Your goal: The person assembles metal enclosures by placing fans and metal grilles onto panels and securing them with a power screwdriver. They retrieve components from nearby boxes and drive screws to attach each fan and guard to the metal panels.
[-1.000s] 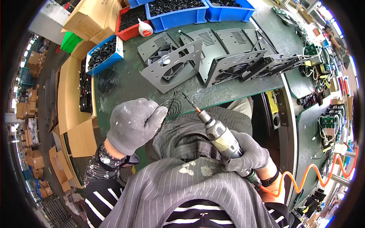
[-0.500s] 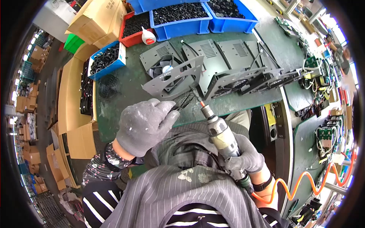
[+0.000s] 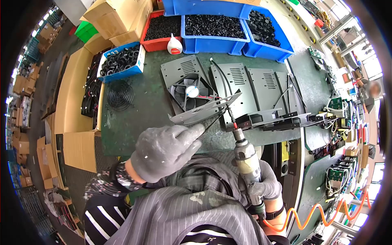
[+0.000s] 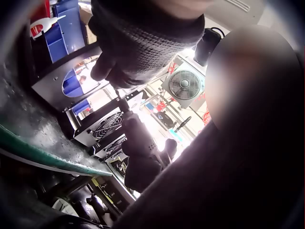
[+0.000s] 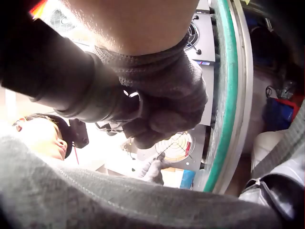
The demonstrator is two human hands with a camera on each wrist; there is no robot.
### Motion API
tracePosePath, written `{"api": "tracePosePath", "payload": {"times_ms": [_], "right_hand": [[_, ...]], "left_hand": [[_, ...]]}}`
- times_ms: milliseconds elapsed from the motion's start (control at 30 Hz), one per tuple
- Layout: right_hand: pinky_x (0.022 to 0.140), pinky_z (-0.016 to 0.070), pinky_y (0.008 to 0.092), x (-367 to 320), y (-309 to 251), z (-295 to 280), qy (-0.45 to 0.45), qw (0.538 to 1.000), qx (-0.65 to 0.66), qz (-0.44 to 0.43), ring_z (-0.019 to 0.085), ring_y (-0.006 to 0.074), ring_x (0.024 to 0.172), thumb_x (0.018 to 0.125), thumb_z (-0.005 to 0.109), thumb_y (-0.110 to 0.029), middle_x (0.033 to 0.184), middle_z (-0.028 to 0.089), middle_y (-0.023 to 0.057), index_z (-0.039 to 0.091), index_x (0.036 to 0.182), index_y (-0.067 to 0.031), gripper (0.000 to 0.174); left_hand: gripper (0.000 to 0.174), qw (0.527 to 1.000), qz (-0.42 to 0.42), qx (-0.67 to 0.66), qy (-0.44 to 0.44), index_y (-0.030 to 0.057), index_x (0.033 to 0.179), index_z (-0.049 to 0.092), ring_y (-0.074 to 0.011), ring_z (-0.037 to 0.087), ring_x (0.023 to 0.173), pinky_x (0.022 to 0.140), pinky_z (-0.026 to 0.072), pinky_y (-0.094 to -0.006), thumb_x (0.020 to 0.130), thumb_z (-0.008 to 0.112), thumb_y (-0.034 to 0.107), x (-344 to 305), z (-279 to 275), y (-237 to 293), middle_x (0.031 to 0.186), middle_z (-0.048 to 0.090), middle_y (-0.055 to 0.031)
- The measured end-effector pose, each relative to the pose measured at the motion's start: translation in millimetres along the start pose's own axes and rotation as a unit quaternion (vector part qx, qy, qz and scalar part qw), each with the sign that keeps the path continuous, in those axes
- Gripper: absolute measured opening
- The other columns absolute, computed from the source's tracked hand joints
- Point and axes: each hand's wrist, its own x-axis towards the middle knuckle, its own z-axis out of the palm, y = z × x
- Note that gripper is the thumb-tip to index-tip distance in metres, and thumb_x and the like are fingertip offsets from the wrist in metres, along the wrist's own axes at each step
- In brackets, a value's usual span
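Observation:
My gloved left hand pinches a black wire fan guard between thumb and fingers. The guard appears nearly edge-on in the head view, close to the front panel of a grey metal bracket. In the right wrist view the round guard overlaps the panel, with the left fingers at its edge. A black fan with a white hub sits behind that panel. My gloved right hand grips an air screwdriver whose bit tip is right at the panel, beside the guard.
More grey brackets stand in a row to the right. A loose fan guard lies on the green bench. Blue bins, a red bin and a white bottle line the back. An orange coiled hose trails right.
The left hand has carried the fan guard forward and right to the bracket panel, turning it edge-on. The screwdriver's bit has moved up to the panel too, while the head view has shifted.

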Motion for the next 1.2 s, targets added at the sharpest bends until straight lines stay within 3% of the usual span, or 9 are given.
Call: {"api": "tracePosePath", "payload": {"times_ms": [133,267,467,567,700,733,833,1033,1200], "right_hand": [[0.057,0.0466,0.0242,-0.1,0.1,2.9,0.004,0.999,0.037,0.015,0.057,0.0141,0.06,0.051,0.082,-0.021,0.075,0.059,0.0068,0.049,0.112,0.0047,0.074],[0.057,0.0462,0.0242,1.7,-0.9,8.7,0.016,0.998,0.053,0.024,0.057,0.0147,0.06,0.049,0.082,-0.019,0.075,0.061,0.0084,0.048,0.114,0.0054,0.077],[0.047,0.0456,0.0239,1.8,1.1,19.6,0.096,0.995,0.032,0.02,0.058,0.02,0.05,0.039,0.077,-0.022,0.065,0.061,0.0137,0.047,0.117,0.0133,0.091],[0.046,0.0433,0.0228,0.3,-5.7,19.2,0.048,0.997,0.049,0.025,0.055,0.0136,0.05,0.049,0.081,-0.016,0.069,0.06,0.0089,0.051,0.107,0.0078,0.07],[0.045,0.0447,0.0246,-3.8,-9.1,17.4,0.067,0.996,0.027,0.044,0.056,0.0154,0.05,0.05,0.08,-0.014,0.069,0.061,0.0103,0.051,0.111,0.0072,0.071],[0.045,0.0447,0.0246,-4.5,-10.3,18.6,0.07,0.996,0.02,0.05,0.056,0.0154,0.05,0.05,0.08,-0.014,0.069,0.061,0.0103,0.051,0.111,0.0072,0.071],[0.046,0.0452,0.025,-6.6,-13.5,21.3,0.084,0.994,0.043,0.056,0.057,0.0157,0.051,0.05,0.08,-0.015,0.071,0.061,0.011,0.051,0.113,0.0068,0.073],[0.051,0.0475,0.0255,-14.4,-14.9,21.6,0.127,0.987,0.021,0.095,0.06,0.0211,0.055,0.04,0.078,-0.016,0.069,0.062,0.0151,0.046,0.117,0.0126,0.089],[0.049,0.045,0.024,-12.9,-17.0,22.2,0.104,0.991,0.016,0.077,0.057,0.0167,0.054,0.047,0.08,-0.019,0.07,0.061,0.0114,0.05,0.107,0.0087,0.072]], "left_hand": [[0.014,0.993,0.007,0.061,-0.098,0.0142,0.09,0.066,-0.0247,0.061,0.059,0.054,0.0499,-0.0366,0.08,0.056,0.014,-3.8,-24.0,-43.2,0.07,0.062,-0.0062],[0.011,0.991,0.038,0.116,-0.059,0.0127,0.088,0.065,-0.0238,0.062,0.065,0.054,0.0496,-0.0373,0.081,0.058,0.018,26.5,-26.8,-84.4,0.078,0.061,-0.0057],[0.012,0.923,0.169,0.268,-0.218,0.0117,0.075,0.059,-0.0223,0.059,0.076,0.057,0.048,-0.0348,0.076,0.063,0.023,56.6,5.7,-104.3,0.079,0.054,-0.0026],[0.015,0.929,0.206,0.191,-0.239,0.0105,0.071,0.06,-0.0226,0.059,0.075,0.058,0.0477,-0.0351,0.075,0.064,0.024,73.7,-7.6,-103.3,0.077,0.053,-0.0038],[0.015,0.966,0.088,-0.2,-0.14,0.0069,0.071,0.061,-0.0222,0.057,0.067,0.06,0.0454,-0.0325,0.078,0.065,0.02,90.1,-15.6,-92.5,0.071,0.056,-0.0059],[0.018,0.917,-0.125,-0.255,-0.28,0.0049,0.075,0.061,-0.0165,0.055,0.066,0.062,0.0445,-0.0302,0.082,0.064,0.021,98.6,-28.3,-81.2,0.07,0.057,-0.0051],[0.026,0.814,-0.241,-0.392,-0.354,0.0028,0.078,0.061,-0.0126,0.052,0.065,0.064,0.0439,-0.0285,0.086,0.062,0.028,102.4,-18.6,-74.9,0.068,0.056,-0.0038],[0.036,0.849,-0.193,-0.342,-0.352,0.0017,0.077,0.06,-0.0137,0.051,0.065,0.063,0.0425,-0.0303,0.09,0.053,0.035,97.7,-14.3,-73.1,0.065,0.054,-0.0047],[0.037,0.874,-0.117,-0.331,-0.337,0.0014,0.078,0.058,-0.0158,0.051,0.065,0.063,0.0428,-0.0315,0.09,0.053,0.035,95.1,-6.9,-79.0,0.065,0.053,-0.0068]]}}
